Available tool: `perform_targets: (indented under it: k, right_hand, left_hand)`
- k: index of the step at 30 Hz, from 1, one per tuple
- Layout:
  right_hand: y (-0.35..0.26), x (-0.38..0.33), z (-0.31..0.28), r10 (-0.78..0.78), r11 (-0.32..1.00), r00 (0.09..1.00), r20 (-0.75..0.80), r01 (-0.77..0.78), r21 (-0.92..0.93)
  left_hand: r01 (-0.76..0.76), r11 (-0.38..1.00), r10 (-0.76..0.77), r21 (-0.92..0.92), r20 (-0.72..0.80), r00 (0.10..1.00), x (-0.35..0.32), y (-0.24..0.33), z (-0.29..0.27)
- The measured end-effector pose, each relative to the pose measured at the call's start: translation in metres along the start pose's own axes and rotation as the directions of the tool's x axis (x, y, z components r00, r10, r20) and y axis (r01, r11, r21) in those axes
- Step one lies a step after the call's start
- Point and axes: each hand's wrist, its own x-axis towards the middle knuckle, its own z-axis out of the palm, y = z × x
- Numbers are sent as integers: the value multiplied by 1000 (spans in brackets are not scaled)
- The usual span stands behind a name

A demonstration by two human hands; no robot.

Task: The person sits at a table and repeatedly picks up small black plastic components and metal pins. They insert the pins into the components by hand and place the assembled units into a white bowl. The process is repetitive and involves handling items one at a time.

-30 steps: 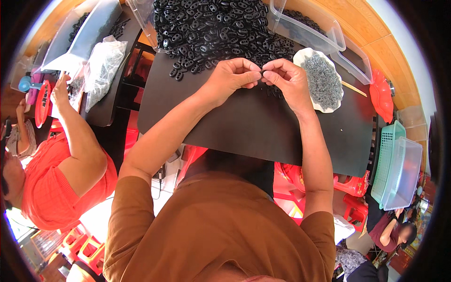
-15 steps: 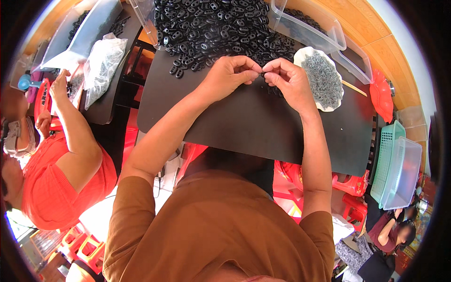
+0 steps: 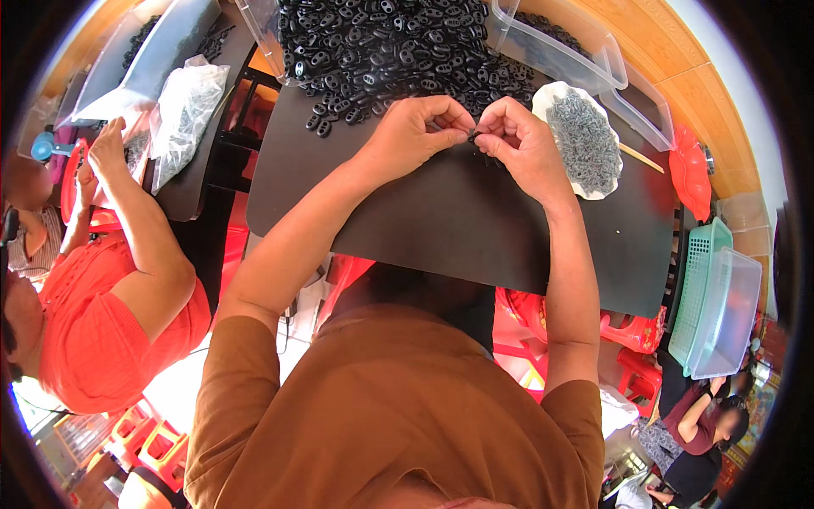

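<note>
My left hand (image 3: 414, 136) and my right hand (image 3: 532, 153) meet above the dark tabletop, thumbs and forefingers pinched. Between their fingertips sits a small black plastic piece (image 3: 473, 137), mostly covered, so its exact form is hard to see. Below the right fingers some more black pieces lie on the table, partly hidden. Just beyond my hands spreads a big heap of black two-hole plastic pieces, like cord-lock parts (image 3: 390, 51). Right beside my right hand stands a white scalloped dish (image 3: 543, 100) full of tiny grey pieces that look like metal springs (image 3: 585, 140).
Clear plastic bins (image 3: 585, 72) stand at the back right, near a thin wooden stick (image 3: 642, 158) and a red dish (image 3: 691, 174). Green and clear baskets (image 3: 699, 288) are at the right edge. Leftward, a person in red (image 3: 127, 331) works at another table with a plastic bag (image 3: 188, 119).
My hands stay nearly in place, the fingertips shifting slightly around the small black piece. The person at left has moved their arms a little.
</note>
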Motion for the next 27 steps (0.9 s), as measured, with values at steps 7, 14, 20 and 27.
perform_targets:
  k: [7, 14, 20, 27]
  right_hand:
    - [2, -1, -1, -24, 999, 1000, -9, 24, -33]
    - [1, -1, 1, -29, 998, 1000, -1, 29, -56]
    - [0, -1, 1, -43, 996, 999, 3, 43, -79]
    - [3, -1, 1, -51, 994, 999, 7, 52, -95]
  left_hand:
    - [-32, 999, 32, 37, -19, 999, 2, -2, -1]
    - [-22, 998, 23, 60, -9, 1000, 0, 3, -1]
    - [-56, 994, 58, 89, -25, 998, 1, 1, 0]
    - [-46, 994, 47, 97, -4, 999, -1, 7, 0]
